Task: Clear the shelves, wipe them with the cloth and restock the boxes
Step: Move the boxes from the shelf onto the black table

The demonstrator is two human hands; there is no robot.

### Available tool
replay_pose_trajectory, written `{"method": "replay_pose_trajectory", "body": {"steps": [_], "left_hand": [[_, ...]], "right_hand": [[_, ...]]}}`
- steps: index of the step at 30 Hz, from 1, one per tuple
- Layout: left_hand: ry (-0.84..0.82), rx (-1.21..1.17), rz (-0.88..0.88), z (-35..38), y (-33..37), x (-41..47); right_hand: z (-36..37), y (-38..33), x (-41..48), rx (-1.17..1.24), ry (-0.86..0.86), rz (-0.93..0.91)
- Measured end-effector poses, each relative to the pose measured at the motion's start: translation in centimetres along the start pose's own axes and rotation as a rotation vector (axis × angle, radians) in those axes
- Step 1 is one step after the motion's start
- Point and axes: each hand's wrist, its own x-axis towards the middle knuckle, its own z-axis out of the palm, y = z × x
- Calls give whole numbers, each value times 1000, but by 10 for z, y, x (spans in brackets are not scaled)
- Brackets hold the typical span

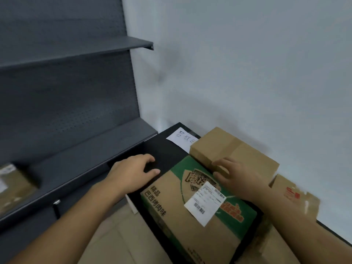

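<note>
site: a dark grey shelving unit with a perforated back panel stands against a white wall (247, 63). the upper shelf (76, 52) and the lower shelf (85, 159) are both in view. one taped cardboard box (13, 187) sits at the far left of the lower shelf, partly cut off by the frame edge.

just right of the unit is a low black table (162, 147). a handwritten paper sign (183, 139) lies at its far corner. three boxes rest on it: a green printed box (200, 216) nearest the viewer, bearing a white shipping label (204, 203); a plain brown box (234, 147) touching its far side by the wall; and a red-marked box (293, 195) to the right, blurred and partly hidden behind the forearm.

left hand (133, 172): fingers loosely curved, gripping nothing, held over the bare table surface just beside the far left corner of the green printed box.

right hand (234, 176): fingers extended and spread, gripping nothing, positioned over the seam where the plain brown box meets the green printed box. contact with either box cannot be confirmed owing to blur.

beige floor tiles (114, 235) show below the table.
</note>
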Motion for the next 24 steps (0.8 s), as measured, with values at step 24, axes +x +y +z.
{"method": "replay_pose_trajectory", "body": {"steps": [24], "left_hand": [[239,-173,-943,-20,-333,-367]], "right_hand": [[124,-457,64,-96,-206,-853]]}}
